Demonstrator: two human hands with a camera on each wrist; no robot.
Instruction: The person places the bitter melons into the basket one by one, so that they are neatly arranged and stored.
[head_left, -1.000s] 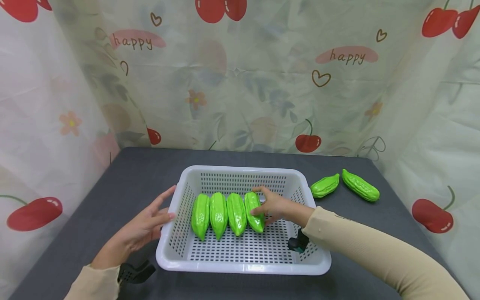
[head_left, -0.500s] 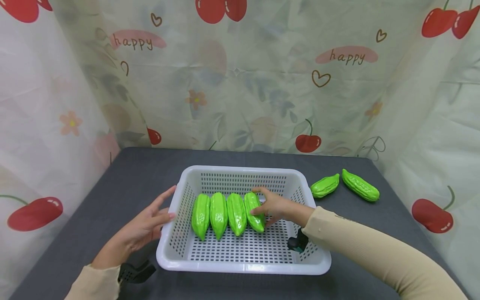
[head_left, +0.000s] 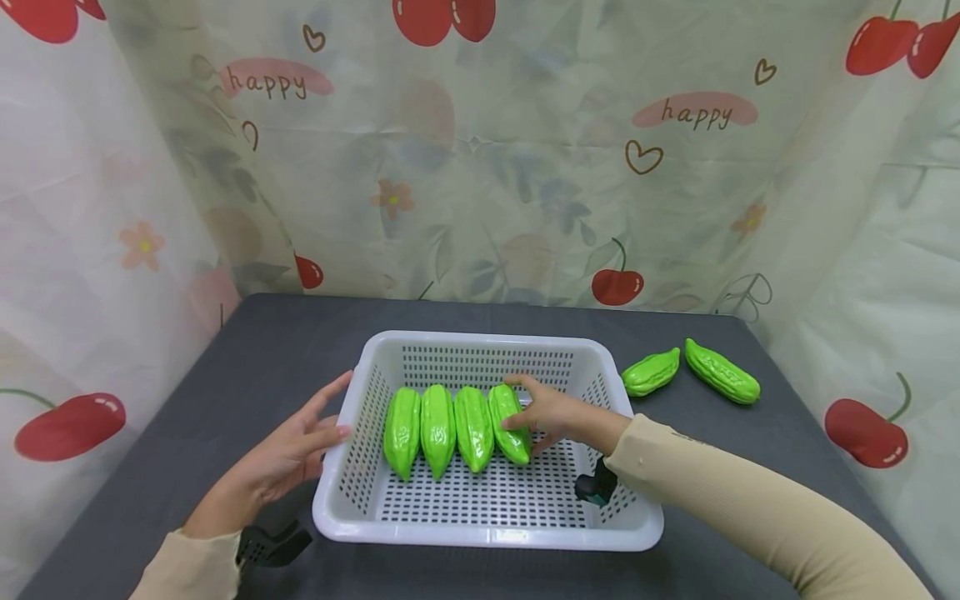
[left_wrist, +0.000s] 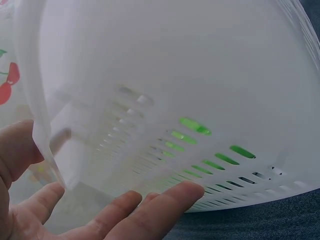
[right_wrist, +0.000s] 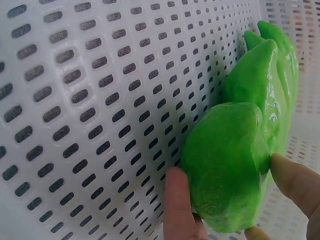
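A white perforated plastic basket (head_left: 487,535) stands on the table with several bright green, ridged bitter melons lying side by side in it. My right hand (head_left: 553,412) reaches inside and holds the rightmost bitter melon (head_left: 513,437). In the right wrist view, the thumb and fingers lie on opposite sides of that bitter melon (right_wrist: 225,165), which rests against its neighbour. At the basket's left side is my left hand (head_left: 288,450). The left wrist view has its thumb over the rim and its fingers (left_wrist: 160,212) along the outer wall of the basket (left_wrist: 200,65).
Two more bitter melons lie on the dark table beyond the basket's right end, a shorter one (head_left: 651,372) and a longer one (head_left: 722,372). A patterned curtain (head_left: 480,167) surrounds the table at the back and sides.
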